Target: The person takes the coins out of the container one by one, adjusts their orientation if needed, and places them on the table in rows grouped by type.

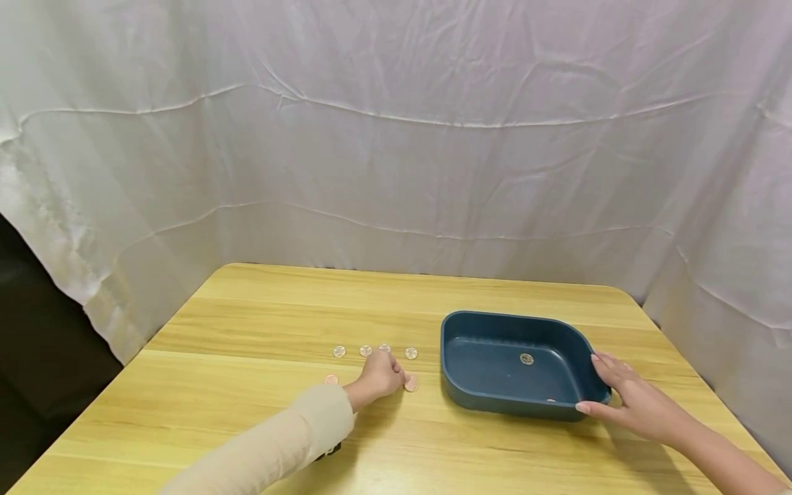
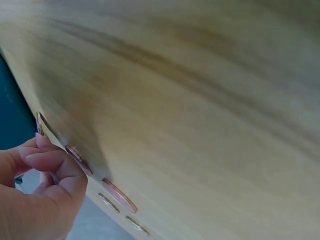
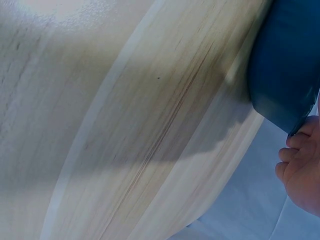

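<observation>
My left hand (image 1: 380, 375) is low over the table, fingers curled. Its thumb and fingertips pinch the edge of a copper-coloured coin (image 1: 411, 383), seen nearly edge-on in the left wrist view. Beyond the hand lies a row of silver coins (image 1: 411, 353), one partly covered by the knuckles. Another copper-coloured coin (image 1: 331, 379) lies left of the wrist. On the right, my right hand (image 1: 640, 405) grips the right end of a dark blue plastic tray (image 1: 520, 405), thumb at the near corner, fingers on the right rim. Inside rests a silver coin (image 1: 526, 359); the near wall mostly hides a second, reddish one.
The tray stands on a light wooden table (image 1: 247, 330) with rounded far corners. A pale draped cloth (image 1: 433, 172) hangs behind the table and along both sides. A small black object (image 1: 328, 452) shows under the left sleeve.
</observation>
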`<act>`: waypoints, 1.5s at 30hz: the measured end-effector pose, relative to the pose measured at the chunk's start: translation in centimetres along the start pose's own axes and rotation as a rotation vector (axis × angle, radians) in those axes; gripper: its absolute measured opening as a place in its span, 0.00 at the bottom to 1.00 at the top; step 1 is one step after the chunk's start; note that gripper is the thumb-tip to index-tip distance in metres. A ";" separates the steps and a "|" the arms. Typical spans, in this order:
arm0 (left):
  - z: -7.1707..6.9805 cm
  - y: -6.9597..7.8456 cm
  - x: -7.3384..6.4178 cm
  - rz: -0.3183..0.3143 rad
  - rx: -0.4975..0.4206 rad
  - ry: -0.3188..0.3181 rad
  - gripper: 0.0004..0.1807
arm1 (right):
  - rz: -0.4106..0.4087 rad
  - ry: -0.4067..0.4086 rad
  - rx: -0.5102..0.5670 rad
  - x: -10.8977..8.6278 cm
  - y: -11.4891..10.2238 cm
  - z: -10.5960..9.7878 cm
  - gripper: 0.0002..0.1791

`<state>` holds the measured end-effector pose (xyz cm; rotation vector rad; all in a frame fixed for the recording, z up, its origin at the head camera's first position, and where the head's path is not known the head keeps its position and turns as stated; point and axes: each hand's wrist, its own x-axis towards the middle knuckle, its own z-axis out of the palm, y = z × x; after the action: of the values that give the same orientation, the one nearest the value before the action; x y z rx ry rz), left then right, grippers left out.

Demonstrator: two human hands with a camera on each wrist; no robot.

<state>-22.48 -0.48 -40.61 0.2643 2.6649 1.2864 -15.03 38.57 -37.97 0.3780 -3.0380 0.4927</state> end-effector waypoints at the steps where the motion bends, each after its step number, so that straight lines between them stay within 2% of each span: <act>1: 0.0 0.0 0.1 0.012 0.019 0.002 0.22 | 0.001 -0.001 0.002 0.0 0.0 0.0 0.49; 4: 0.2 0.0 0.2 0.033 0.058 0.004 0.25 | 0.004 -0.002 0.000 -0.1 0.0 0.0 0.49; 9: 0.4 0.2 0.5 0.012 0.137 0.020 0.30 | 0.001 -0.001 -0.003 -0.1 0.0 0.1 0.49; 15: 0.8 0.3 0.8 0.025 0.253 0.061 0.30 | 0.003 0.001 -0.007 0.0 -0.1 0.1 0.49; 20: 0.8 0.3 0.7 0.058 0.277 0.061 0.26 | 0.002 0.003 -0.003 -0.1 -0.1 0.1 0.49; 26: 0.3 0.6 0.4 0.087 0.234 0.055 0.29 | -0.007 0.014 0.007 -0.1 0.0 0.1 0.49; 29: -0.1 0.9 0.4 0.113 0.201 0.077 0.22 | -0.009 0.017 0.007 0.0 0.0 0.1 0.49; 34: -0.6 1.7 0.4 0.211 0.123 0.147 0.09 | -0.005 0.011 0.004 0.0 0.0 0.1 0.49; 39: -0.6 2.7 0.3 0.317 0.033 0.229 0.07 | 0.003 0.003 0.013 0.0 0.0 0.0 0.50; 45: -0.2 4.0 0.1 0.429 -0.117 0.316 0.05 | 0.006 0.000 0.010 0.0 0.0 0.0 0.49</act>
<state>-22.32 1.85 -37.32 0.7025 2.8775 1.7289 -15.03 38.56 -38.01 0.3692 -3.0388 0.5083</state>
